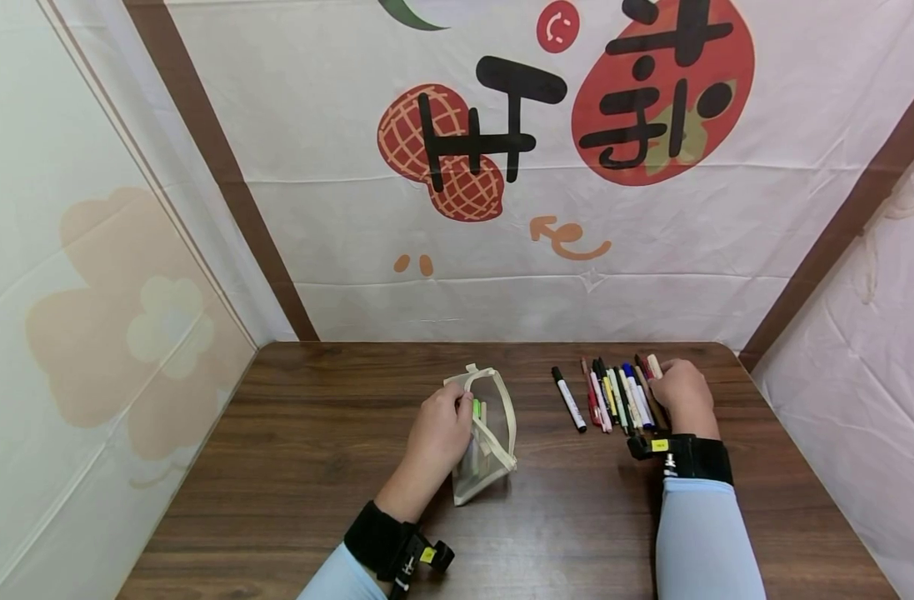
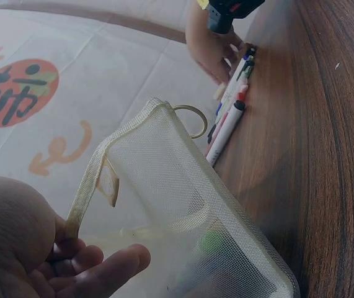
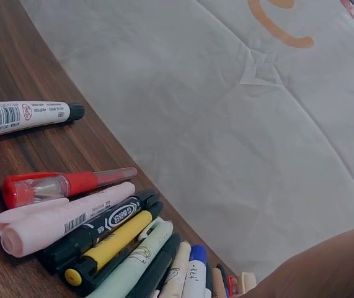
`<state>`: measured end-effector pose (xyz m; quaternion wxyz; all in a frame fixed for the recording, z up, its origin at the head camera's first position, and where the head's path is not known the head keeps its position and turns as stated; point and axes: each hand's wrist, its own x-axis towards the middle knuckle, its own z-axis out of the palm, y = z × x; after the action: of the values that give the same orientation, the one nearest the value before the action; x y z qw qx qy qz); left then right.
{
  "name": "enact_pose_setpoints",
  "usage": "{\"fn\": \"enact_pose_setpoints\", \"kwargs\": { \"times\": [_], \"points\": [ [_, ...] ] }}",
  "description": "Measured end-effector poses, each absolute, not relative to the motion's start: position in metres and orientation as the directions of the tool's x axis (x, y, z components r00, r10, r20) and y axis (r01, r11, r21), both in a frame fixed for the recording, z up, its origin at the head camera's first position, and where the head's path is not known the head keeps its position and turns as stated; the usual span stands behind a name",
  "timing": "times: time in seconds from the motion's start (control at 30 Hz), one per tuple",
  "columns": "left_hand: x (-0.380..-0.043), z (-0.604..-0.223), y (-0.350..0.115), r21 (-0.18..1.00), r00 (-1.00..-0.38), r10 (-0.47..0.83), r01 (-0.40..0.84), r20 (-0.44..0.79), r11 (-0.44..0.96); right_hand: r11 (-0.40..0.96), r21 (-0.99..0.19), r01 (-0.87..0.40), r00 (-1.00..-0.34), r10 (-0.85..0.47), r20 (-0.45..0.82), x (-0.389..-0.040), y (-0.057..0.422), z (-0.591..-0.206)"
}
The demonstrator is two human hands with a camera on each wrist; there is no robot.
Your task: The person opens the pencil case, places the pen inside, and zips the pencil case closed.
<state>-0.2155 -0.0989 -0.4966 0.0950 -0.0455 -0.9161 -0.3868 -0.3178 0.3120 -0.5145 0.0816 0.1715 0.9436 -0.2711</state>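
My left hand (image 1: 443,429) pinches the zipper edge of a cream mesh pencil case (image 1: 467,492), which stands on the table with its mouth spread. Through the mesh, a green-ended pen (image 1: 476,408) and other pens show faintly. At the right end of a row of pens, my right hand (image 1: 681,396) has its fingers around a cream-coloured pen (image 1: 655,365); its lower part is hidden. Beside it lie several pens and markers, among them a yellow-and-black marker (image 3: 111,245), a pale pink marker (image 3: 68,217) and a red pen (image 3: 71,186).
A white marker with black ends (image 1: 569,400) lies apart, between the pencil case and the row. The brown wooden table (image 1: 292,442) meets a printed white cloth (image 1: 352,308) at its back edge. More cloth hangs at both sides.
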Motion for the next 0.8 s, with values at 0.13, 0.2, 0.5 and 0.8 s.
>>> {"fn": "enact_pose_setpoints", "kwargs": {
  "times": [0.13,0.2,0.5,0.8],
  "points": [
    [-0.215,-0.496,-0.099,0.696,-0.976,0.01,0.162,0.218,0.699,0.783,-0.5,0.369,-0.928,0.278,-0.249,-0.318,0.313,-0.515],
    [-0.215,-0.496,-0.099,0.697,-0.976,0.008,0.162,0.219,0.698,0.778,-0.51,0.367,-0.929,0.282,-0.238,-0.318,0.314,-0.515],
    [-0.214,-0.495,-0.098,0.703,-0.978,0.01,0.156,0.207,0.694,0.726,-0.584,0.364,-0.931,0.305,-0.202,-0.319,0.312,-0.505],
    [-0.214,-0.495,-0.098,0.707,-0.979,0.005,0.15,0.202,0.691,0.622,-0.749,0.228,-0.969,0.217,-0.115,-0.32,0.292,-0.486]
  ]
}}
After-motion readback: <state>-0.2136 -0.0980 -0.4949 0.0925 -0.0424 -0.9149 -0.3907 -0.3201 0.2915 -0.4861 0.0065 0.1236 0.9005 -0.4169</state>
